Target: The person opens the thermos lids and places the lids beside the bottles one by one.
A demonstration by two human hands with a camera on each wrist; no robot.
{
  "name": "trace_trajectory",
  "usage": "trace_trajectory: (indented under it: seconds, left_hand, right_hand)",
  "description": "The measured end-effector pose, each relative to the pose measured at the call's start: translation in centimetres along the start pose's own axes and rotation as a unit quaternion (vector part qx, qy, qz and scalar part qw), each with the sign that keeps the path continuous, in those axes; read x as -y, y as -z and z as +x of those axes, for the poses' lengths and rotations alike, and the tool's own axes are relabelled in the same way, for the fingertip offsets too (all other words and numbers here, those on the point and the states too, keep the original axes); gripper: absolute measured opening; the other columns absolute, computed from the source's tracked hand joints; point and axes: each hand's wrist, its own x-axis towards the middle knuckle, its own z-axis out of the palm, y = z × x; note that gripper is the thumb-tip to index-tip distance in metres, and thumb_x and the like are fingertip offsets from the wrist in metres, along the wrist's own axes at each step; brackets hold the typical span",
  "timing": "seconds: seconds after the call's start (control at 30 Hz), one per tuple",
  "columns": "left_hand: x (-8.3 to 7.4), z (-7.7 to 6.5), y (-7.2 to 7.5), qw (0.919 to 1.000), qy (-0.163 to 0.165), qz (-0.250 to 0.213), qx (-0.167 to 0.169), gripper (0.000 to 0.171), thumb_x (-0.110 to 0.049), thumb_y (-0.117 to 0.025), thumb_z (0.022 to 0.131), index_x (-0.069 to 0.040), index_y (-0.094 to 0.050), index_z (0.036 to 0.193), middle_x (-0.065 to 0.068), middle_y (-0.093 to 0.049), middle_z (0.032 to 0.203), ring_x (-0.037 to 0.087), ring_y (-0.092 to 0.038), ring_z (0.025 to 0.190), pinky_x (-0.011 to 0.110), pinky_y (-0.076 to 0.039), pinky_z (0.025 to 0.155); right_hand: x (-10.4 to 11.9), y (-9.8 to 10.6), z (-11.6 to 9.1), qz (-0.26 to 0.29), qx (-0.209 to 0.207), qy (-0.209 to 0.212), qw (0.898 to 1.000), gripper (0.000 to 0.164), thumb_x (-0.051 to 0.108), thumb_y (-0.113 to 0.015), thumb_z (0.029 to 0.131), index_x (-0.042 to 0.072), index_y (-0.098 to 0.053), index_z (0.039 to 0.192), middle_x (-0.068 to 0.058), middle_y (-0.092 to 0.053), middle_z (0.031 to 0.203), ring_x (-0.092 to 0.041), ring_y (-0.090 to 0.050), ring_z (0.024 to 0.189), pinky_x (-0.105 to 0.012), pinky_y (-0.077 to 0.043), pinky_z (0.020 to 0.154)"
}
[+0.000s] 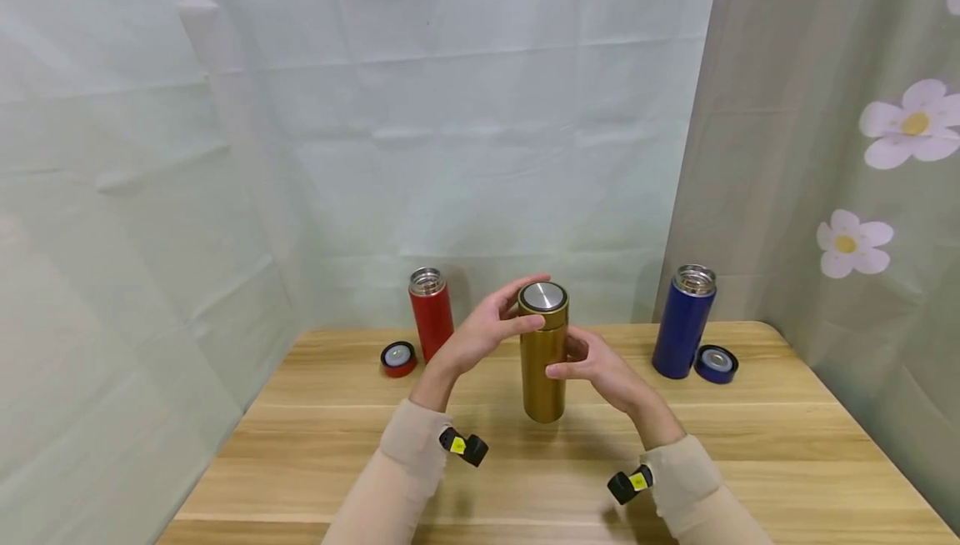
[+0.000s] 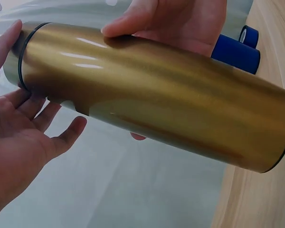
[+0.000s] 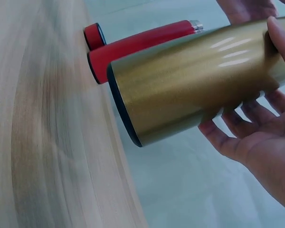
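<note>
A gold thermos point(image 1: 543, 370) is held upright above the table, its lid point(image 1: 545, 298) on top with a silver disc. My left hand point(image 1: 483, 332) pinches the lid, thumb at the front and fingers behind. My right hand point(image 1: 603, 368) grips the body at mid-height from the right, with the thumb in front and the fingers partly hidden behind it. In the left wrist view a dark ring point(image 2: 22, 61) marks the seam between lid and body. The right wrist view shows the black-rimmed base point(image 3: 123, 105) raised off the wood.
At the back left stands an uncapped red thermos point(image 1: 432, 320), its red lid point(image 1: 398, 358) upturned beside it. On the right is an uncapped blue thermos point(image 1: 682, 328) with its blue lid point(image 1: 716, 363) upturned close by. The wooden table point(image 1: 300, 445) ends at a pale curtain point(image 1: 480, 153).
</note>
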Motion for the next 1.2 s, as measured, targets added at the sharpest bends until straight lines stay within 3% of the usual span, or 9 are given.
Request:
trace_trajectory:
  seconds: [0.13, 0.3, 0.57, 0.77, 0.9, 1.03, 1.2]
  left_hand:
    - [-0.1, 0.2, -0.1, 0.9999, 0.002, -0.012, 0.003, 0.065, -0.038, -0.074, 0.097, -0.026, -0.049, 0.155, 0.004, -0.057, 0.147, 0.024, -0.054, 0.136, 0.049, -0.044, 0.112]
    - [0.1, 0.3, -0.5, 0.9996, -0.002, -0.022, -0.020, 0.065, -0.037, -0.076, 0.095, -0.022, -0.051, 0.154, 0.006, -0.059, 0.145, 0.027, -0.055, 0.135, 0.051, -0.044, 0.111]
    - [-0.1, 0.4, -1.0, 0.9988, -0.001, 0.003, -0.050, 0.066, -0.045, -0.076, 0.094, -0.026, -0.054, 0.153, 0.002, -0.061, 0.144, 0.027, -0.050, 0.140, 0.060, -0.039, 0.113]
    - [-0.3, 0.3, -1.2, 0.9982, -0.005, 0.002, -0.060, 0.075, -0.049, -0.077, 0.092, -0.017, -0.051, 0.154, 0.004, -0.063, 0.141, 0.027, -0.054, 0.136, 0.060, -0.040, 0.112]
    - [-0.5, 0.3, -1.4, 0.9973, -0.005, 0.004, -0.073, 0.070, -0.047, -0.077, 0.093, -0.020, -0.054, 0.153, 0.003, -0.063, 0.141, 0.025, -0.052, 0.138, 0.059, -0.038, 0.114]
    - [-0.8, 0.2, -1.9, 0.9953, -0.005, 0.011, -0.096, 0.062, -0.040, -0.077, 0.094, -0.023, -0.057, 0.150, 0.002, -0.064, 0.141, 0.026, -0.049, 0.142, 0.063, -0.033, 0.116]
    - [-1.0, 0.2, -2.7, 0.9881, 0.005, 0.041, -0.148, 0.062, -0.040, -0.079, 0.093, -0.028, -0.058, 0.149, -0.002, -0.062, 0.144, 0.031, -0.045, 0.145, 0.070, -0.030, 0.115]
  right_hand:
    - [0.0, 0.3, -0.1, 0.001, 0.010, 0.002, 1.000, 0.063, 0.023, -0.075, 0.094, 0.013, -0.051, 0.152, -0.012, -0.060, 0.144, -0.033, -0.057, 0.128, -0.049, -0.047, 0.106]
    - [0.2, 0.4, -0.1, 0.004, 0.009, 0.003, 1.000, 0.063, 0.025, -0.074, 0.094, 0.012, -0.051, 0.151, -0.012, -0.060, 0.143, -0.033, -0.058, 0.127, -0.048, -0.048, 0.105]
    - [0.3, 0.4, -0.2, 0.004, 0.003, 0.010, 1.000, 0.059, 0.025, -0.074, 0.093, 0.012, -0.055, 0.148, -0.012, -0.062, 0.140, -0.033, -0.060, 0.126, -0.048, -0.048, 0.104]
    - [0.2, 0.2, -0.1, 0.008, -0.002, 0.012, 1.000, 0.061, 0.025, -0.075, 0.093, 0.011, -0.053, 0.149, -0.013, -0.062, 0.141, -0.033, -0.059, 0.128, -0.051, -0.047, 0.107]
    - [0.2, 0.1, -0.1, 0.013, -0.004, 0.017, 1.000, 0.062, 0.023, -0.075, 0.093, 0.009, -0.053, 0.150, -0.015, -0.062, 0.141, -0.034, -0.060, 0.128, -0.052, -0.047, 0.107]
    - [0.2, 0.0, -0.1, 0.012, -0.013, 0.022, 1.000, 0.061, 0.021, -0.075, 0.094, 0.009, -0.053, 0.149, -0.015, -0.062, 0.141, -0.035, -0.059, 0.129, -0.053, -0.046, 0.108]
    - [0.1, -0.3, 0.2, 0.003, -0.052, 0.023, 0.998, 0.061, 0.022, -0.077, 0.093, 0.012, -0.055, 0.149, -0.014, -0.062, 0.142, -0.035, -0.058, 0.131, -0.056, -0.046, 0.109]
